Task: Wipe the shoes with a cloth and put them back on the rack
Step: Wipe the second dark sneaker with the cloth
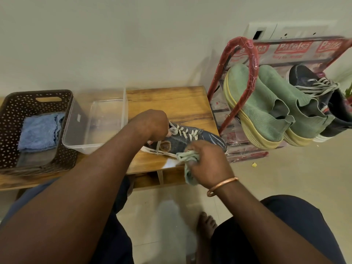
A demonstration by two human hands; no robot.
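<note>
Now | left hand (152, 126) fingers curled on denim sneaker (190, 139) collar, on wooden bench (171, 100) | right hand (206, 162) bunches soft pale-green cloth (187, 159) against white rubber sole | red-wrapped rack (252, 60) beyond fingertips reads "Parelsa"

Soft, even indoor light, faint shadows on the wall (133, 44), wide-angle bending at edges, slight overall blur.

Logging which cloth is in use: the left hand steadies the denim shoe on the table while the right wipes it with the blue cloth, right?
Not the blue cloth: the head view shows it in the basket. The right hand wipes the shoe with a green cloth; the left hand steadies it on the table.
</note>
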